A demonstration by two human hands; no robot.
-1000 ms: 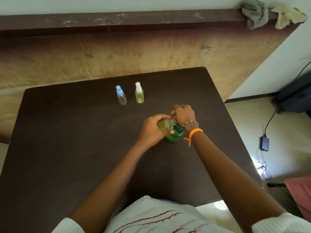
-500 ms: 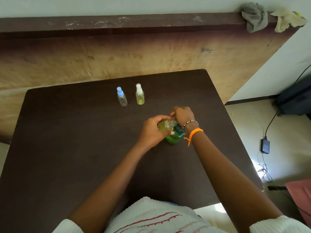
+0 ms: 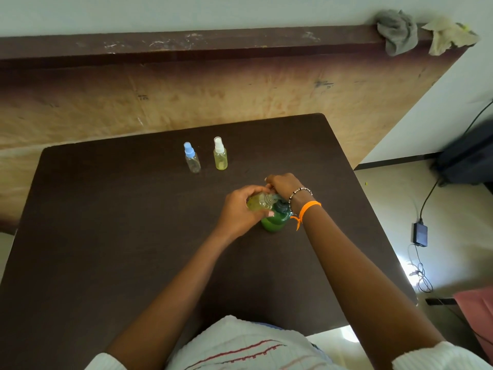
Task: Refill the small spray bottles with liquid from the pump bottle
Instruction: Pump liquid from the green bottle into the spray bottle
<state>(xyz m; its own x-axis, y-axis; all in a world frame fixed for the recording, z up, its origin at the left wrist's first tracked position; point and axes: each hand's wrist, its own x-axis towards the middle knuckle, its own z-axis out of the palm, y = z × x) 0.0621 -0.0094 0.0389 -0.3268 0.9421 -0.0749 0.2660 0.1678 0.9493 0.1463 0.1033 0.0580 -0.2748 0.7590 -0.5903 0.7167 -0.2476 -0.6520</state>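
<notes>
Refill midway: left hand (image 3: 241, 209) grips open clear spray bottle (image 3: 260, 202), w/ yellowish liquid, at green pump bottle (image 3: 276, 221) spout; right hand (image 3: 284, 184) curled on pump; at 11 o'clock white-capped yellow-filled bottle (image 3: 220, 157) looks done, blue-capped clear bottle (image 3: 192, 161) looks empty

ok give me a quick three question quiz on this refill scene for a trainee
1. True or false: the small bottle gripped by the left hand is lying tilted, its neck toward the pump of the green pump bottle.
2. Which of the two standing spray bottles looks unfilled?
A. the blue-capped bottle
B. the white-capped bottle
3. Fill in: the right hand is over the pump, and its wrist carries a beaded bracelet and an ______ band.

Key:
1. True.
2. A; its contents look clear, while the white-capped one holds yellowish liquid.
3. orange.
</notes>
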